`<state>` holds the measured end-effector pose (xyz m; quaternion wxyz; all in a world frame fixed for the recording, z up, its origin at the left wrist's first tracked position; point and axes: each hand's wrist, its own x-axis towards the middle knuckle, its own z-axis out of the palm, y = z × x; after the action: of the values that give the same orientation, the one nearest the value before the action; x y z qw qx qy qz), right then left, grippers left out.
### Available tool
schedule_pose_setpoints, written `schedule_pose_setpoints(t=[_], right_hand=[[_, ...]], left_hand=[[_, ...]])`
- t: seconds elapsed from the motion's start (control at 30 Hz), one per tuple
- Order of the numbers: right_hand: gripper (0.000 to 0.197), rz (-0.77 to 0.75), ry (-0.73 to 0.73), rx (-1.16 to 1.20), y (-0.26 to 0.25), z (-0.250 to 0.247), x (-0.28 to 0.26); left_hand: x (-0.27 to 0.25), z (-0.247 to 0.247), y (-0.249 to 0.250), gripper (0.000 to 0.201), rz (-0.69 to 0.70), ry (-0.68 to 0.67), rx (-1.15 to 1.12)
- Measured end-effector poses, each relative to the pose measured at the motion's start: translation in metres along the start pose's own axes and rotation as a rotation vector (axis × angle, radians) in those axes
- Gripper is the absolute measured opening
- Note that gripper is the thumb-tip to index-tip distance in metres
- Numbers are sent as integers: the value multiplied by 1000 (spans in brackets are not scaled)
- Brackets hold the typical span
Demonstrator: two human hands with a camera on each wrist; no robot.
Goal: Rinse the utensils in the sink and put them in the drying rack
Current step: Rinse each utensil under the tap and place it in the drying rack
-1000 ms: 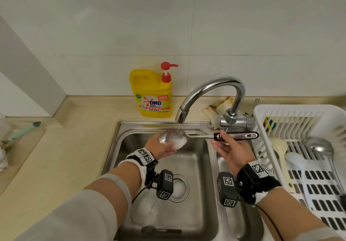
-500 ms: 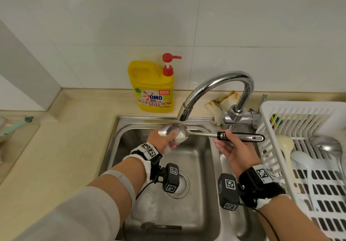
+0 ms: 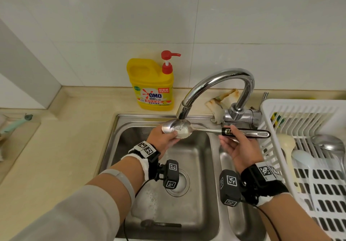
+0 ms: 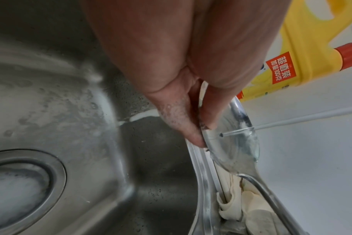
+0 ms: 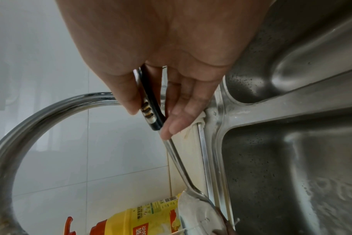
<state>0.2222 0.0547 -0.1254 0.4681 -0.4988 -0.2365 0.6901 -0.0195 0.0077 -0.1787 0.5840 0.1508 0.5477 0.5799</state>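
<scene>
Head view: spoon point(image 3: 189, 129) level, bowl left under faucet point(image 3: 215, 83); left hand point(image 3: 162, 139) fingers apparently pinching bowl, right hand point(image 3: 237, 149) fingers pinching handle.

Beige countertop point(image 3: 56, 147) bearing yellow detergent bottle point(image 3: 151, 89), white rack point(image 3: 299, 113)

Soft, even daylight fills all three views, casting only faint shadows. Glare streaks the faucet point(image 3: 221, 83) and the sink point(image 3: 196, 166) walls. The wide lenses bend lines near the edges. In both wrist views the nearest skin looks soft and slightly blurred.
</scene>
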Motion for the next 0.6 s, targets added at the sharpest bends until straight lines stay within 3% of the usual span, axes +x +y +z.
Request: schedule_pose_setpoints(t=[0.17, 0.3, 0.47, 0.6], right_hand=[[17, -30, 15, -39, -8, -1, -1], [14, -40, 22, -47, -10, 0, -3], [16, -42, 40, -20, -11, -1, -3], [15, -39, 39, -40, -10, 0, -1]], left_hand=[[-2, 3, 2, 25, -24, 36, 40], [-2, 7, 3, 31, -35, 1, 44], [-3, 3, -5, 36, 71, -6, 190], [-1, 0, -6, 32, 91, 80, 266]])
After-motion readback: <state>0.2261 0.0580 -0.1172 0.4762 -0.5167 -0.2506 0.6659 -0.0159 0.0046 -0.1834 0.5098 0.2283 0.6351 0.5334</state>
